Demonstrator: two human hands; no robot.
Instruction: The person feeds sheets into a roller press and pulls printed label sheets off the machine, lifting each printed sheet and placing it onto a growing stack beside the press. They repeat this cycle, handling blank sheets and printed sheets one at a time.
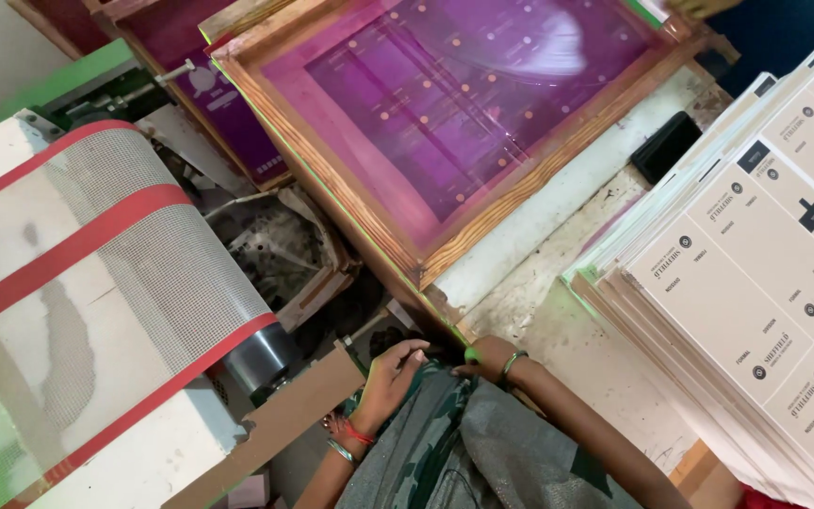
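My left hand (390, 375) rests near my waist with its fingers loosely curled and nothing in it; a red thread and a bangle sit on its wrist. My right hand (488, 357), with a green bangle, is bent at the wrist against the front edge of the stained white table (558, 311). Its fingers are tucked under and hidden. Just beyond both hands lies a wooden screen-printing frame (332, 179) with a purple mesh (463, 104). Grey and green cloth (463, 452) covers my lap.
A tall stack of printed beige card sheets (765, 273) fills the right side. On the left runs a mesh conveyor belt (96, 283) with red stripes over a grey roller (261, 356). A brown card strip (284, 424) lies below it. A black block (666, 146) sits on the table.
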